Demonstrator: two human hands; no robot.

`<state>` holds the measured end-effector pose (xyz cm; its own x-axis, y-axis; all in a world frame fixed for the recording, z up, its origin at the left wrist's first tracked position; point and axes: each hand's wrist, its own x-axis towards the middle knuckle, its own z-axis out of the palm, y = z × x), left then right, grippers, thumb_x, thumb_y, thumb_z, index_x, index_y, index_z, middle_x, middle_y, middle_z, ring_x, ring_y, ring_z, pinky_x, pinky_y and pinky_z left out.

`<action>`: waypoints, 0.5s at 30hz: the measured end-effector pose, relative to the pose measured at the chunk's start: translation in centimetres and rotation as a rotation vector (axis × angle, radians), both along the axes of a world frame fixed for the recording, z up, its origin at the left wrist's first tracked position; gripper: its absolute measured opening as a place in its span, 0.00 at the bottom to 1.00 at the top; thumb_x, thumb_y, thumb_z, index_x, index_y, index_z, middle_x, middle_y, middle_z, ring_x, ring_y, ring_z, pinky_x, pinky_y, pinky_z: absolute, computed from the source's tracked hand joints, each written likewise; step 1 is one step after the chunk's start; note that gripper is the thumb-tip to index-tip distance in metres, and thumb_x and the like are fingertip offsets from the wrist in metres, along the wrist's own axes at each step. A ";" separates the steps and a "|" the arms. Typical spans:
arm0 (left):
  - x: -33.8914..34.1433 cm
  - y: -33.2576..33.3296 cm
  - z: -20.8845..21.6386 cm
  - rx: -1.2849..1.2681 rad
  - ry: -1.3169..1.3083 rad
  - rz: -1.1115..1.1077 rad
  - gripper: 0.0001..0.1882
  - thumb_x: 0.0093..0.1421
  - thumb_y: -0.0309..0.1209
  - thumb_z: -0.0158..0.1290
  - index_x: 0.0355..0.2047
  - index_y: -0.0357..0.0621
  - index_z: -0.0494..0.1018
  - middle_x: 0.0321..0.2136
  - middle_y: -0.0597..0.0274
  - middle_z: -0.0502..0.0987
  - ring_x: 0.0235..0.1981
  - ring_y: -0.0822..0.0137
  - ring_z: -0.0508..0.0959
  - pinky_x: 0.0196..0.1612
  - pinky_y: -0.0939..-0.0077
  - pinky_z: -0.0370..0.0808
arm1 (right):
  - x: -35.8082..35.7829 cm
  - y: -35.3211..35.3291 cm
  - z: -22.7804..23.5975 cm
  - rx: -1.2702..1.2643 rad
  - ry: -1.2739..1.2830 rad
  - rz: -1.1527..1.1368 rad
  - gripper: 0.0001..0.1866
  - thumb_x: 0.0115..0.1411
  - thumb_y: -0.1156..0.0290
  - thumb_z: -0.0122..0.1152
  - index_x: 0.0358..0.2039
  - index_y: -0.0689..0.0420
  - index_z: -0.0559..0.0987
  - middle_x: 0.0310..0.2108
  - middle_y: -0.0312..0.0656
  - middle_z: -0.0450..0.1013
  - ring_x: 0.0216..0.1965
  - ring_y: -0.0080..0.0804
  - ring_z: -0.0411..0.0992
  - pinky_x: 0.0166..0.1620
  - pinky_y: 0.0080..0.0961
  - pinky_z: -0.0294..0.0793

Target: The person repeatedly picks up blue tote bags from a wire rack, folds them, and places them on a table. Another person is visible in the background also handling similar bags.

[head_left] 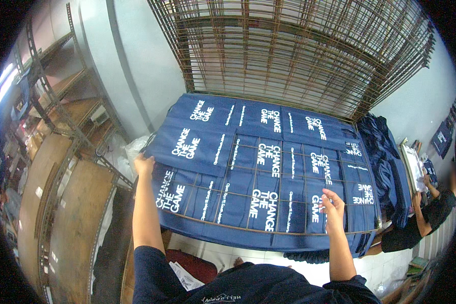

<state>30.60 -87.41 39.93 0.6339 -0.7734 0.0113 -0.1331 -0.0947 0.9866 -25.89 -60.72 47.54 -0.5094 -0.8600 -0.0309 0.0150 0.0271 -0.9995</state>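
Navy cloth pieces with white printed lettering [207, 147] lie in rows over a wide work surface in front of me. A thin wire grid rack [299, 234] runs through the near rows, with some cloth under its wires. At the far left, one piece lies over the rack. My left hand [144, 165] is at that piece's near left corner, its fingers closed on the edge. Above the rack's near right part is my right hand [333, 209]. Its fingers are bent but apart, with nothing visible in them.
A tall stack of rusty wire racks [289, 50] leans behind the work surface. Metal shelving with wooden boards [78, 223] stands at the left. Dark cloth [382, 157] is bundled at the right end. Beyond it a person in black [415, 228] handles a white board [414, 167].
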 end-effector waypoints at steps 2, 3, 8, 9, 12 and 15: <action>-0.4 0.2 0.2 0.025 -0.019 -0.005 0.32 0.47 0.18 0.58 0.54 0.26 0.63 0.26 0.62 0.73 0.22 0.74 0.73 0.24 0.81 0.71 | -0.1 0.2 0.0 -0.003 -0.005 -0.003 0.14 0.56 0.73 0.60 0.44 0.60 0.76 0.31 0.36 0.72 0.25 0.19 0.70 0.25 0.14 0.67; -0.6 0.4 0.4 0.053 -0.045 -0.015 0.32 0.47 0.18 0.58 0.54 0.26 0.63 0.26 0.62 0.73 0.22 0.74 0.72 0.24 0.82 0.71 | -0.1 0.3 0.1 0.002 -0.008 -0.008 0.14 0.56 0.73 0.60 0.44 0.60 0.76 0.31 0.36 0.72 0.25 0.19 0.70 0.25 0.14 0.67; 0.0 0.2 -0.1 0.048 -0.014 -0.026 0.30 0.47 0.19 0.58 0.53 0.27 0.65 0.24 0.63 0.72 0.21 0.74 0.72 0.23 0.83 0.71 | -0.4 0.5 -0.2 0.003 -0.001 -0.030 0.14 0.56 0.74 0.60 0.43 0.61 0.76 0.32 0.36 0.72 0.24 0.19 0.70 0.25 0.15 0.66; 0.1 0.0 -0.4 0.023 0.006 -0.015 0.30 0.47 0.19 0.58 0.53 0.27 0.65 0.24 0.64 0.72 0.21 0.74 0.72 0.23 0.83 0.71 | -0.5 0.5 -0.3 -0.004 -0.005 -0.028 0.14 0.56 0.74 0.60 0.43 0.60 0.76 0.31 0.36 0.72 0.24 0.20 0.70 0.25 0.15 0.66; -0.8 0.0 0.0 0.032 0.011 0.000 0.30 0.47 0.18 0.59 0.52 0.27 0.65 0.24 0.64 0.72 0.22 0.74 0.73 0.23 0.82 0.72 | -0.9 0.9 -0.5 0.004 0.007 -0.042 0.14 0.56 0.74 0.60 0.44 0.61 0.76 0.31 0.36 0.71 0.24 0.20 0.70 0.25 0.15 0.66; 0.1 -0.3 -0.8 0.014 0.016 -0.004 0.31 0.46 0.17 0.59 0.52 0.28 0.65 0.24 0.63 0.72 0.24 0.73 0.74 0.25 0.81 0.74 | -1.3 0.9 -0.6 0.009 0.016 -0.034 0.14 0.56 0.73 0.60 0.44 0.61 0.76 0.32 0.36 0.71 0.24 0.20 0.70 0.24 0.16 0.66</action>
